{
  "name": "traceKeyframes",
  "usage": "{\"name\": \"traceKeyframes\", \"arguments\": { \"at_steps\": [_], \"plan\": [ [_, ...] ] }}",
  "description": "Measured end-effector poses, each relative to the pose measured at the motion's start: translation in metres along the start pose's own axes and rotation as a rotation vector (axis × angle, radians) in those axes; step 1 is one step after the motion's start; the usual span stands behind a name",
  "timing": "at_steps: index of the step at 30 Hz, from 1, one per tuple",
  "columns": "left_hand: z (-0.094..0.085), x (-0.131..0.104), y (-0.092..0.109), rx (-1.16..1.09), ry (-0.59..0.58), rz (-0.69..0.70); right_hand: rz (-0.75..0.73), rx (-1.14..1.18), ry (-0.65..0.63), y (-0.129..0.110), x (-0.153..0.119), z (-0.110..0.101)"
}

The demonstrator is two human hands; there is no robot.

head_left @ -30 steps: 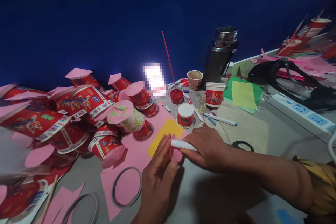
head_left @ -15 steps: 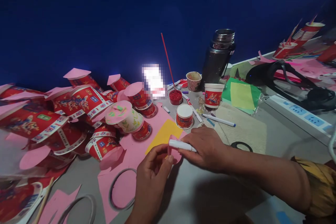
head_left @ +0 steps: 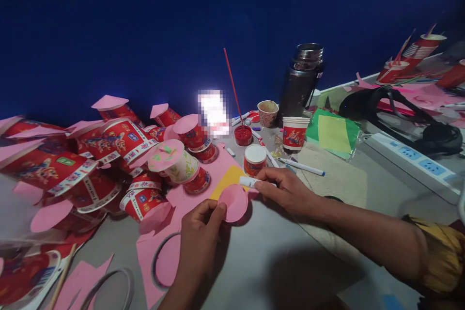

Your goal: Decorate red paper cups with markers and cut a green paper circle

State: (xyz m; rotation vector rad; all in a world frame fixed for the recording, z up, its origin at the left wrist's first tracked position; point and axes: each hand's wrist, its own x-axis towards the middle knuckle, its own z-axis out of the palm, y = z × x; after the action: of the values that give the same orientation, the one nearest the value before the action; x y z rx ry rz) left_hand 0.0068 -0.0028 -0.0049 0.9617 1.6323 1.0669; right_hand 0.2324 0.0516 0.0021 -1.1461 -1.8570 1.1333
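My left hand (head_left: pixel 205 232) pinches the left edge of a round pink paper disc (head_left: pixel 234 202), which faces up toward the camera. In my right hand (head_left: pixel 286 191) is a white marker or glue stick (head_left: pixel 250 182), its end pointing left, just above the disc's upper right edge. Behind the disc lie a yellow paper piece (head_left: pixel 227 180) and a pink sheet (head_left: pixel 178 208). A small red cup with a white top (head_left: pixel 255 160) stands just beyond my right hand.
Several red cups with pink paper tops (head_left: pixel 127 143) are heaped at left. Farther back are a red paint pot (head_left: pixel 243 135), stacked cups (head_left: pixel 295 134) and a dark flask (head_left: pixel 300 85). A power strip (head_left: pixel 410 160) lies at right, a grey ring (head_left: pixel 127 286) at lower left.
The pink paper, earlier bent up on edge, now shows as a flat disc. The white stick has moved up and right, off its middle. My left hand has shifted slightly left.
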Motion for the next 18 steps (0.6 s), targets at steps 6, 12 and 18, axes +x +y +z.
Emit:
{"name": "traceKeyframes", "arguments": {
  "at_steps": [6,12,18],
  "plan": [
    [-0.002,0.004,0.002,-0.154,0.011,-0.103,-0.161,-0.244,-0.119,0.005,0.008,-0.035],
    [-0.002,0.008,-0.011,-0.308,-0.026,-0.113,-0.16,-0.371,-0.337,0.011,0.008,-0.039],
    [-0.005,0.016,-0.026,-0.241,-0.08,-0.085,0.021,-0.098,-0.211,0.007,0.013,-0.038]
  ]
}}
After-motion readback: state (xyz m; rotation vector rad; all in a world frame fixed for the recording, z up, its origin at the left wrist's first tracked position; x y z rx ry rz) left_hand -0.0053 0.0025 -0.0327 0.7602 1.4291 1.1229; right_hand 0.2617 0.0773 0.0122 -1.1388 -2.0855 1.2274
